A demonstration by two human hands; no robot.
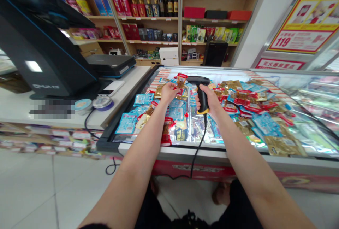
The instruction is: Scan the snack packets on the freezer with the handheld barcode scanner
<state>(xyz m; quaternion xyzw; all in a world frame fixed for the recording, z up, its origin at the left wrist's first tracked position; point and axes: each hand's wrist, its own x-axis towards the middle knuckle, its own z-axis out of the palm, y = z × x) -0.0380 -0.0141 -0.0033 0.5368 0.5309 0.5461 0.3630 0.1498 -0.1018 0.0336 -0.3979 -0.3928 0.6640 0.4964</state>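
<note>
We hold both hands out over the open freezer, and the work in hand is a scan: our right hand (207,100) has its grip closed around the handle of a black-and-yellow barcode scanner (201,94), whose head sits just beside a red-and-yellow packet (181,80). Our left hand (168,93) has its grip closed at the fingertips and seems to pinch that packet by its lower edge, though the fingers partly hide the hold. The packet stands up in the air, above the heap and near the middle of the frame. A black cable (200,154) drops from the scanner's base across the front of the glass-edged chest freezer (185,147). Blue packets (143,99) and gold packets (284,146) lie scattered across the freezer's top. To the left, a white desk (127,80) carries a black till (39,52), a white power bank (115,87) and a phone (106,92), and part of the desk front is blurred out. Behind us, at the top of the frame, wooden shelves (143,20) hold bottles (166,3) and red boxes (194,12). A red-and-yellow poster (299,17) hangs at the upper right, and pale floor tiles (26,186) fill the lower left.
</note>
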